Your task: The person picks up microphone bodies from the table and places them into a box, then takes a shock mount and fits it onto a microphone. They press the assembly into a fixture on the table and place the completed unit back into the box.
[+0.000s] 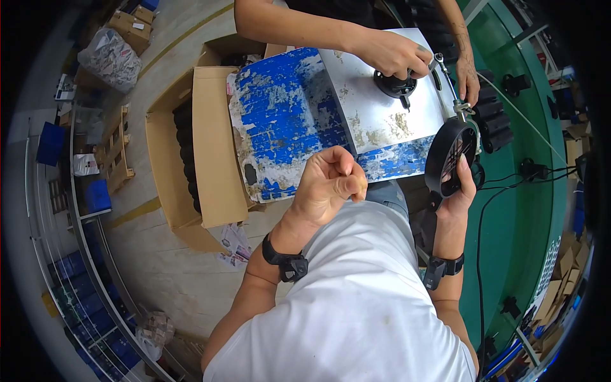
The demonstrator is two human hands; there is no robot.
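We judge this work to be partway through: the black ring-shaped part [438, 159] already has a dark, barred face set within its rim, yet we see nothing that marks it as finished. It stands on edge at the right end of the scuffed blue board [273, 121], just beside the metal plate [375, 124], grasped in our right hand [455, 197] with the fingers along its lower side. Our left hand [328, 184] is raised apart from it, thumb and fingertips drawn together — we cannot tell whether anything small is pinched there. Across from us, a co-worker's hand [394, 54] is over a dark round piece [388, 84] on the plate, near a silver jointed rod [449, 83], so that piece seems unfinished too. More dark rounded pieces [184, 153] lie in the carton [219, 146] — whether done or waiting, we cannot say.
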